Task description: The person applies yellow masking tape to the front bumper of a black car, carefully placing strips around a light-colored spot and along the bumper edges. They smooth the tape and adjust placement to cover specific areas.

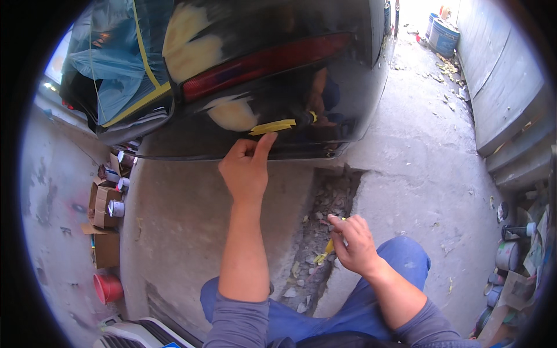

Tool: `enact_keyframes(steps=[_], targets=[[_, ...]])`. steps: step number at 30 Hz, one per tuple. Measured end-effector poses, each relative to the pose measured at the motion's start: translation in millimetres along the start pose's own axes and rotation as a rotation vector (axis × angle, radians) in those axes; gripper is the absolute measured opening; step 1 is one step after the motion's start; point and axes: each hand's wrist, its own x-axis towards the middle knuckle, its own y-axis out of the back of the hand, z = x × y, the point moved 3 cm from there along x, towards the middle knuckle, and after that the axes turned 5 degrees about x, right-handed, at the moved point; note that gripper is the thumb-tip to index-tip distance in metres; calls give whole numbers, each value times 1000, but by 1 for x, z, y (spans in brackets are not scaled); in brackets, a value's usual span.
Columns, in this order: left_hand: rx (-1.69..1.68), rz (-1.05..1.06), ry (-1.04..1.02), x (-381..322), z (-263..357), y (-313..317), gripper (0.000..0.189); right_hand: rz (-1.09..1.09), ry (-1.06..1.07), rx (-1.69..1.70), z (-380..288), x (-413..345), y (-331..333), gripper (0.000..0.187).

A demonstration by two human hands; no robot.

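A strip of yellow masking tape sticks to the glossy black rear bumper of a car, below the long red reflector. My left hand is at the bumper with its thumb at the strip's lower edge. Its fingers are curled, and whether they pinch the tape is hidden. Lower and to the right, over the broken floor, my right hand grips a yellow piece of masking tape, mostly covered by the fingers. Pale sanded filler patches show on the bodywork.
Blue masking film edged with yellow tape covers part of the car. A rubble-filled trench cuts the concrete floor. Cardboard boxes and a red bucket stand along the left wall. Cans line the right side; blue drums stand farther off.
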Motion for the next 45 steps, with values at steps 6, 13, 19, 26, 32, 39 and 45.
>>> enact_keyframes(steps=[6,13,19,26,32,39,45], targets=[[-12,3,21,3,12,-3,39,-2,3,-15,-1,0,2,45],[-44,-72,111,-16,4,21,34,23,-84,176,0,-3,8,49],[-237,-343,98,-40,12,34,25,-28,-489,649,0,1,2,62],[-357,-757,14,-40,49,52,27,-92,-284,537,-68,80,44,71],[-697,-936,100,-32,58,64,38,-166,6,234,-127,149,64,66],[-913,-937,151,-20,52,73,33,-315,96,13,-157,185,58,67],[-999,-922,156,-15,47,72,22,-380,121,-103,-168,191,51,63]])
